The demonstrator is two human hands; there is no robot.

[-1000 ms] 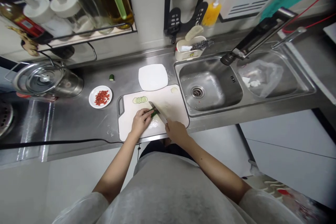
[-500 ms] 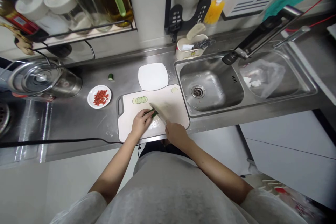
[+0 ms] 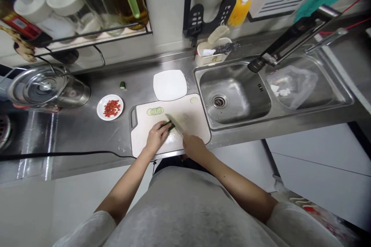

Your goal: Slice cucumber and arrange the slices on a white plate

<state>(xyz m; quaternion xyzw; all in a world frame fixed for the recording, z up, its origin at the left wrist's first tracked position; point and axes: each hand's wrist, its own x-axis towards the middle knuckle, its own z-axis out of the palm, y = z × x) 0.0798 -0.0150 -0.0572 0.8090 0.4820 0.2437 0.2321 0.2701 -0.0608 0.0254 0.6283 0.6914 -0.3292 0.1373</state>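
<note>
On the white cutting board (image 3: 145, 135) my left hand (image 3: 157, 136) is closed on a dark green piece of cucumber (image 3: 171, 127), its fingers covering part of it. My right hand (image 3: 194, 147) grips a kitchen knife (image 3: 176, 122) whose blade slants up and left, right beside the cucumber. Several overlapping pale cucumber slices (image 3: 155, 111) lie in a row near the board's upper left. One lone slice (image 3: 194, 100) rests by its upper right corner. A white square plate (image 3: 169, 85) touches the board's back edge.
Left of the board stands a small white plate (image 3: 100, 112) with chopped red pieces (image 3: 111, 108). A cucumber end (image 3: 122, 85) lies behind it. To the right is a steel sink (image 3: 240, 112) under a faucet (image 3: 285, 42). A metal pot (image 3: 72, 90) stands far left; a black cable (image 3: 72, 154) crosses the counter.
Hardly anything differs. The camera view has shifted slightly, while both hands, the knife and the cucumber keep nearly the same places on the board.
</note>
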